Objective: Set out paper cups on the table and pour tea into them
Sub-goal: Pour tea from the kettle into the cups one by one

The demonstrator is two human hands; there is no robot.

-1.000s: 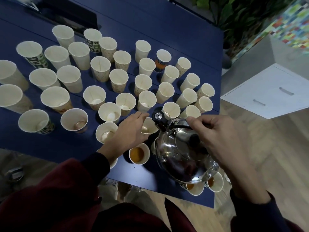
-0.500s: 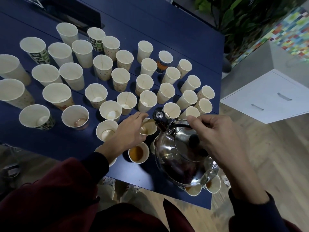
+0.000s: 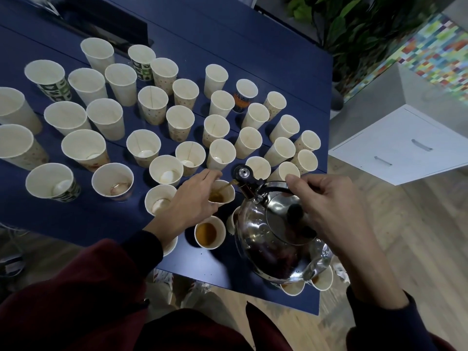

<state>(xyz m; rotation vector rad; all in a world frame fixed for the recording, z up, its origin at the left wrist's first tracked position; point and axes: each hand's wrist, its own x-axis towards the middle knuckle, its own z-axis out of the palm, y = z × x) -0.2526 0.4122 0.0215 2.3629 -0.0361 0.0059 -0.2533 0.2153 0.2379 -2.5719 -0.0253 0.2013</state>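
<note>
Blue table [image 3: 228, 34] | paper cups [image 3: 153, 105] set out, few filled, most left | cup [image 3: 225, 196] gripped by left hand [image 3: 190, 201], kettle [image 3: 273, 236] by right hand [image 3: 329, 206]

**Around the counter: cabinet, plant, tiles, floor**

A white cabinet [image 3: 402, 148] stands to the right of the blue counter [image 3: 228, 34], on a pale wooden floor [image 3: 417, 236]. Two slim handles show on its white face, one handle [image 3: 421, 145] up and to the right of the other handle [image 3: 382, 161]. A grey block [image 3: 417, 89] rises behind the cabinet. Further back, a panel of small many-coloured tiles [image 3: 430, 46] runs beside a leafy green plant [image 3: 354, 24]. A long black object [image 3: 106, 19] lies at the counter's far left end; what it is cannot be told. Below the near edge, pale shoes [image 3: 184, 285] show blurred on the floor.
</note>
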